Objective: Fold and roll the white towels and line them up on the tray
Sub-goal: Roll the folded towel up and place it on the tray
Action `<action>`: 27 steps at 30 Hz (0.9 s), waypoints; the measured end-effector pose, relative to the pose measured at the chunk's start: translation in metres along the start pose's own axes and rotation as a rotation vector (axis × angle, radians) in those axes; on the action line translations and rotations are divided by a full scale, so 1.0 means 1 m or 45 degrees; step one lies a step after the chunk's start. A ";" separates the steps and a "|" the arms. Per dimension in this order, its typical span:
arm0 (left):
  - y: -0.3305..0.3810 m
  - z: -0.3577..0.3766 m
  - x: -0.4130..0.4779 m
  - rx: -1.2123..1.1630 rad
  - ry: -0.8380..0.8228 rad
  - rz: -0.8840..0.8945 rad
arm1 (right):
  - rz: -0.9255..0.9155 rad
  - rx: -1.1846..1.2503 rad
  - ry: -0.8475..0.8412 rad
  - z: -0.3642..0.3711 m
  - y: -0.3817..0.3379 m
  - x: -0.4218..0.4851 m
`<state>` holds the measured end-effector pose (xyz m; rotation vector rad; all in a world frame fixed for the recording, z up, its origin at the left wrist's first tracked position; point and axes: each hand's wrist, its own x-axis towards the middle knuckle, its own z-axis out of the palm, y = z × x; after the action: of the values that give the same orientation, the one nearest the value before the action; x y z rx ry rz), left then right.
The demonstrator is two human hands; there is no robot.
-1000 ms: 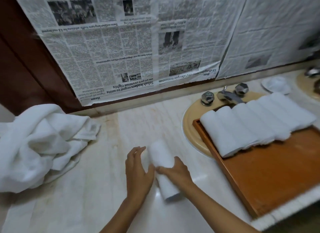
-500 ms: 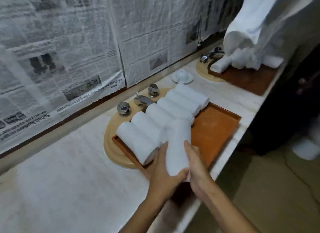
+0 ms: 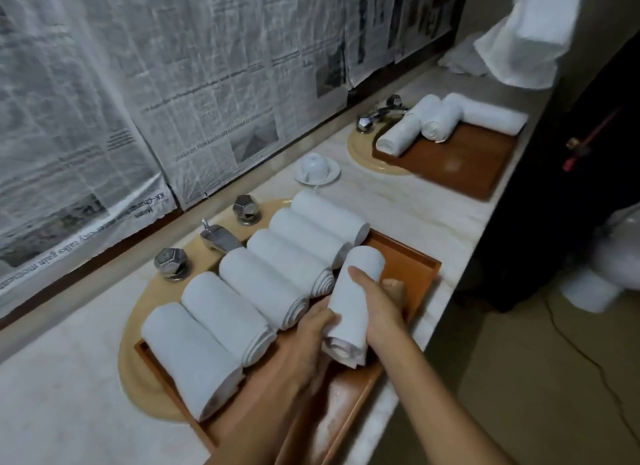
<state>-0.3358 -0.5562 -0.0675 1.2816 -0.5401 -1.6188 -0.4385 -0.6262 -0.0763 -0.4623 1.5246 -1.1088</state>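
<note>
**Setting down the 7th roll w/o losing its shape**

Both hands hold one roll (image 3: 353, 302) over the bare front part of the tray (image 3: 412, 274). The left hand (image 3: 311, 329) is curled round its near-left side. The right hand (image 3: 381, 312) wraps the right side w/ the thumb on top. I cannot tell if the roll already touches the wood; it looks a bit lifted. It points away from the person, at an angle to the row (image 3: 263, 284), and its far end is near the front ends of the 4th and 5th rolls.

The row has six rolls, side by side and touching, along the back of the tray, just beside the tap (image 3: 220, 237). It seems to fill the back from corner to corner, so probably this roll must start a 2nd line in front; I am not sure.

To do this step well, I think:
- Turn the roll first until it is parallel w/ the others, then lower it. Sliding on the wood can open the layers.
- The near end looks loose, w/ a flap hanging. Put this flap under the roll, so the weight locks it.
- Release the hands one after the other, e.g. left first, w/ the right pressing lightly.
- Do not push the row; those rolls lie neat, and one knock can shift several.
</note>
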 end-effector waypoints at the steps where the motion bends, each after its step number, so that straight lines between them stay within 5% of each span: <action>1: -0.001 0.004 0.004 -0.007 0.061 -0.040 | -0.020 -0.010 0.060 0.002 0.002 0.007; 7: -0.001 0.011 0.000 0.446 0.242 0.090 | -0.247 -0.054 0.380 0.023 -0.002 0.038; 15: 0.012 -0.013 -0.033 0.926 0.242 0.398 | -0.239 -0.212 0.384 0.051 -0.032 0.065; 20: 0.007 -0.053 -0.072 0.890 0.311 0.459 | -0.305 -0.598 0.321 0.044 -0.022 0.052; 27: -0.005 -0.143 -0.162 0.785 0.527 0.535 | -0.528 -0.608 0.169 0.029 0.026 -0.037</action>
<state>-0.2104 -0.3816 -0.0424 1.7493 -1.0098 -0.8227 -0.3940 -0.5957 -0.0748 -1.0880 1.8687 -1.0948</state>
